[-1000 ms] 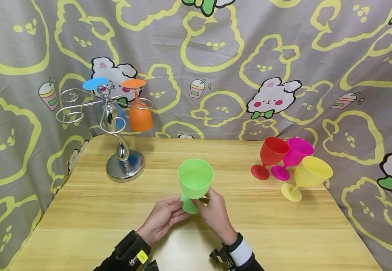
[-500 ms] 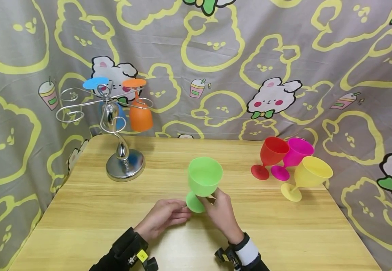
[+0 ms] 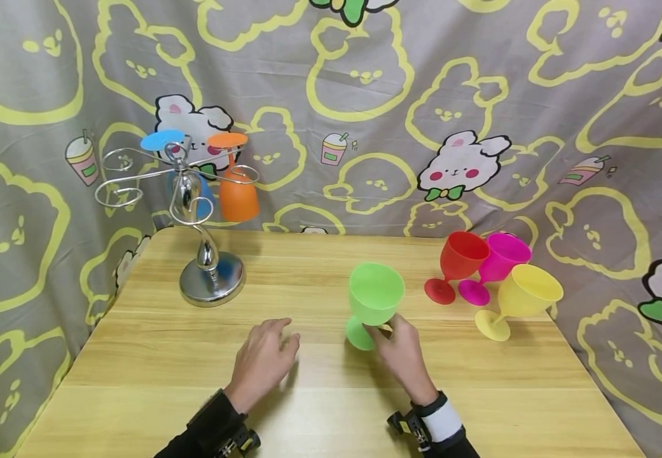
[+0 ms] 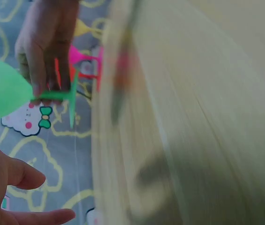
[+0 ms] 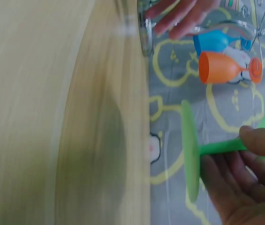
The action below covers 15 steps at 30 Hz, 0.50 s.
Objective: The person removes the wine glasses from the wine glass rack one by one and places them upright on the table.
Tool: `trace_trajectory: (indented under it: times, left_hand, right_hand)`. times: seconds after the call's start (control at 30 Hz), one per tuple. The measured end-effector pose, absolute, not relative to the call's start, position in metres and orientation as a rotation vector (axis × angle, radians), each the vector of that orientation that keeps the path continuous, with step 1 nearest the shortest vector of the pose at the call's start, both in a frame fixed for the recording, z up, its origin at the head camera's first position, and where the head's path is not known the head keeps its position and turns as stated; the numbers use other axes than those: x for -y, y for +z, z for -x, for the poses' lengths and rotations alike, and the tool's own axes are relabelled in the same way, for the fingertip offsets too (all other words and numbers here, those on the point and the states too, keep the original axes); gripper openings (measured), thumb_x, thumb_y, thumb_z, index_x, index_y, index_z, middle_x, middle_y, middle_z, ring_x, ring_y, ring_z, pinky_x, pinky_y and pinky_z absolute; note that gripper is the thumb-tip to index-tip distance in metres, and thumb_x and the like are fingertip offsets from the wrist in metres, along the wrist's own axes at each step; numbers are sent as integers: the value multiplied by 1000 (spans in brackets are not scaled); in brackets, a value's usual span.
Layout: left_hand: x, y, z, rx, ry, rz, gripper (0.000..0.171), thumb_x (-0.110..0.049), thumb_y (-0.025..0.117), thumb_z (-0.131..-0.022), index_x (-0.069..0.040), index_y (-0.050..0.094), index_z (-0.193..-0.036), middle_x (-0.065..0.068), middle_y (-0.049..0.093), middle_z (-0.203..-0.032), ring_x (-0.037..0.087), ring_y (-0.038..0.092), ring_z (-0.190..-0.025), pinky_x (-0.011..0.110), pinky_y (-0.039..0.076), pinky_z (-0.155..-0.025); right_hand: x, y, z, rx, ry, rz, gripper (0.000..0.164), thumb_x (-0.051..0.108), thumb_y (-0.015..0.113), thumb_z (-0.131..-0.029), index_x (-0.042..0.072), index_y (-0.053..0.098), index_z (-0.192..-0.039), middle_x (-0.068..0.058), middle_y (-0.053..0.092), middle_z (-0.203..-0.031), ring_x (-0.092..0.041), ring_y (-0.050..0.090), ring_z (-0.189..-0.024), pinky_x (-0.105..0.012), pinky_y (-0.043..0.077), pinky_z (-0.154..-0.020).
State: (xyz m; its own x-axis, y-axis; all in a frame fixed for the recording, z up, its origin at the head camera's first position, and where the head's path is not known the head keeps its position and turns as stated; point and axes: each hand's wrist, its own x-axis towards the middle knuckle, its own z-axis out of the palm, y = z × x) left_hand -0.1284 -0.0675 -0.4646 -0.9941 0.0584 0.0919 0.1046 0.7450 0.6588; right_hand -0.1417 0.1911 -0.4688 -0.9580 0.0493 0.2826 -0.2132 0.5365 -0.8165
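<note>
Goblet, green, slim-stemmed and disc-footed, is being held upright above the wood-grain table, right of centre; the right hand is pinching its stem. The left hand, lower centre, is hovering, fingers spread. At right, a red goblet is partly hiding a magenta goblet near a yellow goblet; left, a chrome rack is suspending a blue goblet and orange goblet.

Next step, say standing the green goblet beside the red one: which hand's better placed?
Probably the right hand: it grips the green goblet by its stem and is nearer the red goblet. The left hand holds nothing and is farther from both.
</note>
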Motion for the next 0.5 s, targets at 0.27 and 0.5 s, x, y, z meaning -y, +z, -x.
trace_trajectory:
  times: [0.27,0.5]
  left_hand:
    - [68,-467,127,2825,-1057,183,41,-26,68,-103,-5,71,-137,20,70,-141,42,66,-126,62,62,-93]
    - [65,-468,127,2824,-1150,193,40,-25,67,-104,-5,71,-138,21,68,-144,40,66,-125,60,62,-95]
  right_hand:
    - [-239,-473,146,2616,1202,-11,30,-2,77,-95,-9,70,-123,-31,74,-123,-50,71,-120,-63,60,-102]
    - [-284,-473,160,2728,1304,190,37,8,70,-101,-9,63,-133,-33,68,-132,-49,61,-133,-64,47,-117]
